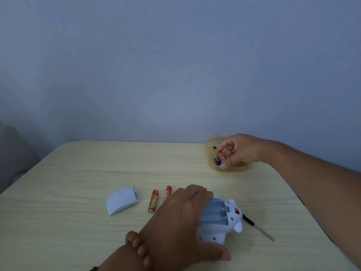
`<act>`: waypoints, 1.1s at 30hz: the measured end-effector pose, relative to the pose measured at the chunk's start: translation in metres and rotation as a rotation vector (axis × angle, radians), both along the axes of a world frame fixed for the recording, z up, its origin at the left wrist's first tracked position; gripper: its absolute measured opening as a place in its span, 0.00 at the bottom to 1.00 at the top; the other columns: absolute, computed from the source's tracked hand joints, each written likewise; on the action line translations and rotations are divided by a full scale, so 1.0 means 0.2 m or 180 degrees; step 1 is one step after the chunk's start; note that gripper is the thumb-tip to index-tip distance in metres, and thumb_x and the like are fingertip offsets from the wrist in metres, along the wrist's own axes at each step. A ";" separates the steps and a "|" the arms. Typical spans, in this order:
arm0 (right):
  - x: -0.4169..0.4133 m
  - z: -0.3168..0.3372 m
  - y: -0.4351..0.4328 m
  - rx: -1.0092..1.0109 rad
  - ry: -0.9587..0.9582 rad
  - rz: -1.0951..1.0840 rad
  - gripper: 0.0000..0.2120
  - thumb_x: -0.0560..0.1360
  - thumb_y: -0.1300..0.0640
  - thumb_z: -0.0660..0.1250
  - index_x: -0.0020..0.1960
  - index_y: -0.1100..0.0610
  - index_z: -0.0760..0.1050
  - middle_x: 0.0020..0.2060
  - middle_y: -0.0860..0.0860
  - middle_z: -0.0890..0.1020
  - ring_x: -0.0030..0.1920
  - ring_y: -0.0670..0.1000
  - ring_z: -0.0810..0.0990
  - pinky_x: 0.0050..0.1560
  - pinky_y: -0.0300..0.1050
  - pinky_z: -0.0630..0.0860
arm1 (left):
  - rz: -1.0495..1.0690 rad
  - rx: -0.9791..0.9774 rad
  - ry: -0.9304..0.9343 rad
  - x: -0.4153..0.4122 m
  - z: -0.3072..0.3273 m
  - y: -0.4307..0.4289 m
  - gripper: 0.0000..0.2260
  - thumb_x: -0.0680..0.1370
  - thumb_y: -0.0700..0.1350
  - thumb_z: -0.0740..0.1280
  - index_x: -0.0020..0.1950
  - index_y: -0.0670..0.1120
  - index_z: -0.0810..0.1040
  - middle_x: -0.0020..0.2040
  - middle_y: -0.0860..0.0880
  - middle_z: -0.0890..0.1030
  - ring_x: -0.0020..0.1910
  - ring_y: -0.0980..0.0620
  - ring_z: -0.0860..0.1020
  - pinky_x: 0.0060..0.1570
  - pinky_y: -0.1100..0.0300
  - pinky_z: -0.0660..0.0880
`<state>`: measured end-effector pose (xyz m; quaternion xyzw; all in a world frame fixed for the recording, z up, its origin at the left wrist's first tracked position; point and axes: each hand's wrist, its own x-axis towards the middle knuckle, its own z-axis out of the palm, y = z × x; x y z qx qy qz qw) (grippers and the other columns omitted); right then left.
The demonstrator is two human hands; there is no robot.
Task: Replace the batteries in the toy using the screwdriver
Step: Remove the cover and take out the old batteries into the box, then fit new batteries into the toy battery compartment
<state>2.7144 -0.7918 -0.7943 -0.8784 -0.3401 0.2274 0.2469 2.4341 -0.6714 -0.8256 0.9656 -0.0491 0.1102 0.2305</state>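
Observation:
The pale blue toy (224,222) lies underside up on the table, its battery bay open and bare. My left hand (181,218) grips the toy from the left. Its loose cover (120,200) rests further left. Two orange batteries (153,200) (167,193) lie side by side between cover and toy. At the far right my right hand (237,150) pinches a red battery (221,155) over a yellowish tray (212,148); a blue battery (217,160) lies in the tray. The screwdriver (257,227) lies just right of the toy, partly hidden by it.
The light wood table (78,192) ends at a plain blue wall behind. Its right edge runs under my right forearm. A bead bracelet (139,249) sits on my left wrist. A grey shape shows past the table's left side.

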 end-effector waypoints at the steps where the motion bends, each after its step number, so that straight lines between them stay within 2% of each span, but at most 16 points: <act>1: 0.00 0.00 -0.01 0.0029 0.0006 -0.0017 0.24 0.62 0.54 0.85 0.55 0.48 0.81 0.39 0.47 0.76 0.40 0.47 0.75 0.45 0.40 0.70 | -0.0003 -0.0001 -0.0003 0.00 0.00 0.00 0.43 0.63 0.71 0.72 0.73 0.60 0.59 0.67 0.66 0.63 0.63 0.65 0.64 0.63 0.66 0.63; 6: -0.06 0.00 -0.02 -0.0014 -0.0049 -0.0091 0.25 0.64 0.53 0.84 0.59 0.48 0.80 0.43 0.47 0.77 0.44 0.47 0.78 0.46 0.39 0.72 | -0.0053 0.0020 0.0030 0.00 0.00 0.00 0.43 0.63 0.71 0.72 0.73 0.59 0.60 0.66 0.66 0.63 0.62 0.66 0.64 0.63 0.67 0.65; 8: -0.10 0.02 -0.03 0.0051 -0.0323 -0.0181 0.26 0.65 0.49 0.82 0.61 0.47 0.78 0.45 0.46 0.79 0.48 0.48 0.80 0.48 0.40 0.73 | -0.0046 0.0022 0.0051 0.00 0.01 0.00 0.43 0.62 0.71 0.72 0.72 0.60 0.61 0.65 0.67 0.64 0.61 0.66 0.65 0.62 0.67 0.66; 10: -0.16 0.07 -0.06 0.0649 -0.0490 -0.0485 0.27 0.68 0.46 0.80 0.64 0.48 0.77 0.46 0.48 0.81 0.47 0.48 0.81 0.50 0.44 0.77 | -0.0037 0.0019 0.0098 0.01 0.01 0.00 0.42 0.62 0.71 0.72 0.71 0.60 0.62 0.64 0.67 0.64 0.60 0.66 0.65 0.60 0.67 0.66; 12: -0.29 0.13 -0.13 0.1377 -0.0320 -0.0726 0.25 0.70 0.44 0.77 0.65 0.46 0.77 0.46 0.51 0.81 0.46 0.51 0.83 0.51 0.49 0.80 | -0.0041 0.0021 0.0186 0.01 0.01 -0.01 0.42 0.62 0.71 0.72 0.71 0.61 0.61 0.64 0.67 0.64 0.60 0.66 0.65 0.59 0.68 0.64; 14: -0.47 0.16 -0.22 0.1384 -0.0188 -0.0468 0.26 0.68 0.40 0.77 0.63 0.42 0.77 0.48 0.44 0.82 0.47 0.48 0.83 0.52 0.46 0.81 | -0.0046 0.0032 0.0195 0.02 0.02 0.00 0.42 0.62 0.70 0.73 0.72 0.61 0.61 0.64 0.67 0.63 0.60 0.66 0.65 0.58 0.73 0.62; 16: -0.66 0.11 -0.32 0.1027 0.0019 0.0036 0.33 0.63 0.35 0.79 0.66 0.37 0.74 0.57 0.36 0.79 0.56 0.37 0.79 0.57 0.40 0.78 | -0.0034 0.0013 0.0212 0.02 0.02 0.00 0.42 0.62 0.69 0.73 0.72 0.61 0.61 0.65 0.67 0.63 0.61 0.66 0.64 0.57 0.77 0.59; 18: -0.82 0.05 -0.38 0.0694 0.0093 0.0472 0.41 0.61 0.37 0.81 0.70 0.33 0.68 0.65 0.28 0.71 0.66 0.31 0.71 0.65 0.37 0.73 | -0.0066 -0.0048 0.0217 0.03 0.02 0.00 0.43 0.62 0.69 0.74 0.72 0.60 0.62 0.65 0.66 0.64 0.61 0.65 0.64 0.62 0.70 0.64; 20: -0.88 0.00 -0.41 0.0710 0.0123 0.0681 0.44 0.61 0.43 0.84 0.72 0.33 0.66 0.68 0.28 0.70 0.68 0.30 0.69 0.67 0.33 0.70 | -0.0099 -0.0061 0.0197 0.04 0.02 0.01 0.42 0.61 0.67 0.75 0.71 0.59 0.63 0.63 0.65 0.65 0.59 0.64 0.66 0.62 0.65 0.68; 22: -0.88 -0.04 -0.40 0.0801 0.0134 0.0623 0.42 0.62 0.49 0.84 0.71 0.34 0.69 0.66 0.32 0.75 0.65 0.34 0.75 0.65 0.38 0.75 | -0.0098 -0.0090 0.0157 0.04 0.02 0.01 0.43 0.61 0.66 0.76 0.71 0.59 0.64 0.63 0.64 0.66 0.59 0.64 0.66 0.61 0.65 0.68; 24: -0.88 -0.05 -0.38 0.0798 -0.0223 0.0524 0.37 0.63 0.48 0.82 0.68 0.35 0.72 0.62 0.35 0.79 0.61 0.37 0.78 0.62 0.43 0.78 | -0.0119 -0.0098 0.0144 0.04 0.01 0.01 0.44 0.60 0.66 0.77 0.72 0.58 0.63 0.64 0.63 0.66 0.60 0.64 0.66 0.61 0.67 0.66; 27: -0.87 -0.08 -0.38 0.0904 -0.0511 0.0417 0.32 0.65 0.46 0.81 0.66 0.37 0.75 0.59 0.36 0.81 0.59 0.38 0.79 0.59 0.40 0.78 | -0.0129 -0.0099 0.0116 0.04 0.00 0.01 0.46 0.60 0.66 0.78 0.72 0.58 0.63 0.65 0.63 0.66 0.61 0.65 0.65 0.58 0.74 0.61; 30: -0.86 -0.11 -0.38 0.0970 -0.0595 0.0398 0.31 0.65 0.45 0.81 0.66 0.38 0.75 0.58 0.37 0.81 0.59 0.40 0.79 0.57 0.38 0.77 | -0.0247 -0.0142 0.0167 0.03 0.00 0.01 0.48 0.61 0.65 0.77 0.75 0.58 0.58 0.70 0.63 0.63 0.64 0.67 0.61 0.59 0.80 0.55; 32: -0.86 -0.14 -0.39 0.1032 -0.0637 0.0329 0.31 0.65 0.47 0.82 0.65 0.38 0.76 0.57 0.35 0.81 0.58 0.40 0.80 0.56 0.35 0.76 | -0.0146 -0.0277 0.0235 0.01 0.03 0.06 0.47 0.63 0.66 0.75 0.76 0.57 0.57 0.70 0.64 0.63 0.66 0.67 0.61 0.65 0.75 0.57; 33: -0.86 -0.15 -0.39 0.1079 -0.0614 0.0277 0.32 0.64 0.47 0.82 0.65 0.38 0.75 0.57 0.35 0.80 0.58 0.40 0.80 0.55 0.33 0.75 | 0.0020 -0.0308 0.0141 0.00 0.05 0.10 0.43 0.65 0.68 0.72 0.75 0.57 0.61 0.68 0.63 0.66 0.65 0.66 0.64 0.66 0.71 0.61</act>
